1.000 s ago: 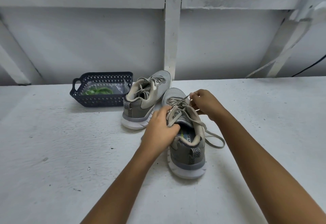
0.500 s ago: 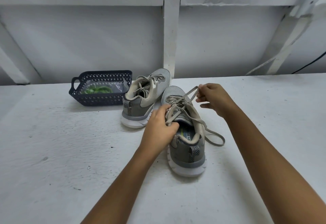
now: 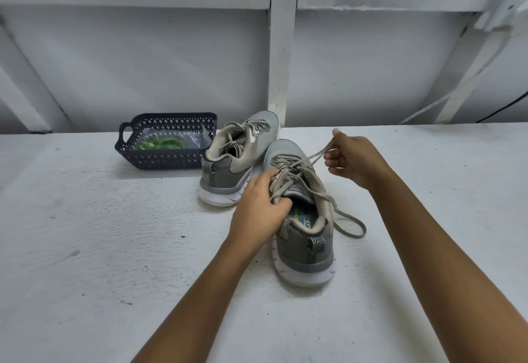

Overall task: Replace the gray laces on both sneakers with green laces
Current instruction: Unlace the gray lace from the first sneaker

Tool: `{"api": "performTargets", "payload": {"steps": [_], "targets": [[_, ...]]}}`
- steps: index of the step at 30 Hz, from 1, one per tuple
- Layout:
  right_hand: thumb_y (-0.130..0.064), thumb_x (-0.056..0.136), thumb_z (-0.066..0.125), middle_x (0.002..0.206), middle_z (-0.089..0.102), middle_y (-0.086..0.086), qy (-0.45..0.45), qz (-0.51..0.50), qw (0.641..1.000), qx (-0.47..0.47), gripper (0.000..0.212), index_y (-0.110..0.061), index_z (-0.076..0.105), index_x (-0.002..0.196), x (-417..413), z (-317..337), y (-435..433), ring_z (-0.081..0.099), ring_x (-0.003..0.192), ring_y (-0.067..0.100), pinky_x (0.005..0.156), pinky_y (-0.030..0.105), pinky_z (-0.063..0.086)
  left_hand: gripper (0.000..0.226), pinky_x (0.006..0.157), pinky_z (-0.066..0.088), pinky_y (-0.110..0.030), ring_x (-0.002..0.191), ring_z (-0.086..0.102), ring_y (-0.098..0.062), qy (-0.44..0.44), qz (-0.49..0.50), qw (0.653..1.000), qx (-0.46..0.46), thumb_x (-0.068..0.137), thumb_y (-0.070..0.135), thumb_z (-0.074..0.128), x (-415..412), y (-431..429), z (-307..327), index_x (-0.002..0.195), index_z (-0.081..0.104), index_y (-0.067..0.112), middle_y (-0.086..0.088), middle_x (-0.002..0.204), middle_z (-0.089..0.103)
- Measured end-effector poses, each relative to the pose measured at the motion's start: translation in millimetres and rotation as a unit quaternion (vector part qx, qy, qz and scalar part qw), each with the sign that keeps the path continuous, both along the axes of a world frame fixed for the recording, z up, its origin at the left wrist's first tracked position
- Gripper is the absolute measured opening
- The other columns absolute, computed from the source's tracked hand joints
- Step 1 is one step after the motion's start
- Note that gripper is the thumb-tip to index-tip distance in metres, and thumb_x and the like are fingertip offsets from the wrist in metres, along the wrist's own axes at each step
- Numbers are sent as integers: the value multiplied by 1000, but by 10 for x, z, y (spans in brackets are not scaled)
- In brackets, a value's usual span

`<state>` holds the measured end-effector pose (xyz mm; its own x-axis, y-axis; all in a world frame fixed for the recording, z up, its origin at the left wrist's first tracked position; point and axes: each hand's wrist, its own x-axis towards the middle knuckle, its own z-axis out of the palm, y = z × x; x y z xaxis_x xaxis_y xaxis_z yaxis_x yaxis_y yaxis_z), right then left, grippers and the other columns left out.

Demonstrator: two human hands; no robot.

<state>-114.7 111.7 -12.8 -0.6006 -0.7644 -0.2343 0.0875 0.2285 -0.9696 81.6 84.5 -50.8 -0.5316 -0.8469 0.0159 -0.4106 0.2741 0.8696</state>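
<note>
The left hand (image 3: 260,211) curls over the tongue of the near sneaker (image 3: 303,242), hiding its left eyelets. At two o'clock from it, the right hand (image 3: 354,159) pinches a taut gray lace (image 3: 317,156). The far sneaker (image 3: 237,159) stands at eleven o'clock. Further left, green laces (image 3: 160,144) lie blurred under plastic in a basket (image 3: 165,161).

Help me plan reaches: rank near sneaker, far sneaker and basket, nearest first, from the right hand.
1. Near sneaker, just left of the right hand, which pinches its lace.
2. Far sneaker, further left.
3. Basket, farthest left.
</note>
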Motion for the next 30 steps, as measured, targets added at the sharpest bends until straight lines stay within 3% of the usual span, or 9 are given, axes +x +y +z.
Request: {"api": "performTargets", "payload": {"steps": [2,5,10,14,17,20,22,26,30], "targets": [[-38,95,52,66,57,3,36,77,995,56,33,-7,62,87,37,-41,30,53,59,14,58,24,45,59,91,48,-40,106,55,-15,7,2,1000,3,69,28,52,-2,4,-5,127,48,34,4,122,53],[-21,91,62,69,61,3,96,152,980,89,18,-4,66,87,89,-116,56,56,61,12,62,24,47,64,91,48,-41,105,56,-16,13,3,1000,6,62,32,47,-3,5,-17,126,49,35,5,120,53],[-15,100,43,73,63,7,57,4,998,-16,25,-7,57,81,45,-35,28,62,62,12,53,19,50,68,97,43,-35,114,50,-11,3,-6,1000,2,62,34,46,1,-21,-21,130,48,33,7,127,51],[-22,101,38,74,60,9,0,-98,994,-53,24,-6,54,94,-2,-26,15,61,65,16,56,23,50,68,97,43,-33,113,50,-9,5,-8,1000,-2,62,34,46,-6,-25,-35,129,48,33,8,126,52],[-32,96,50,73,61,6,28,12,999,31,27,-10,60,86,96,-97,53,58,64,16,59,26,46,68,98,42,-34,114,49,-10,2,-7,1000,0,62,34,46,-10,-25,-36,130,48,33,8,127,51],[-22,92,60,74,60,5,102,95,988,59,20,-4,66,83,204,-197,62,55,68,17,65,30,44,67,97,43,-35,113,50,-10,3,-9,1000,-1,62,35,46,-11,-30,-41,129,48,33,8,125,52],[-17,93,58,75,61,6,114,75,990,38,19,-3,64,81,223,-210,56,56,69,18,66,30,45,67,97,43,-35,114,50,-11,2,-8,1000,-3,62,35,46,-9,-30,-45,129,48,33,8,126,52],[-13,99,45,69,60,5,56,-56,996,-34,23,-9,56,79,137,-129,21,57,55,10,47,17,46,67,97,43,-34,114,50,-10,7,-11,1000,-6,62,34,46,0,-30,-49,130,48,32,8,126,52],[-15,99,42,69,58,5,9,-161,984,-81,15,-7,53,92,50,-105,-7,54,56,11,48,19,45,61,96,41,-30,115,48,-11,6,-8,1000,-11,70,31,52,-7,-32,-53,130,47,31,6,128,50]]}}
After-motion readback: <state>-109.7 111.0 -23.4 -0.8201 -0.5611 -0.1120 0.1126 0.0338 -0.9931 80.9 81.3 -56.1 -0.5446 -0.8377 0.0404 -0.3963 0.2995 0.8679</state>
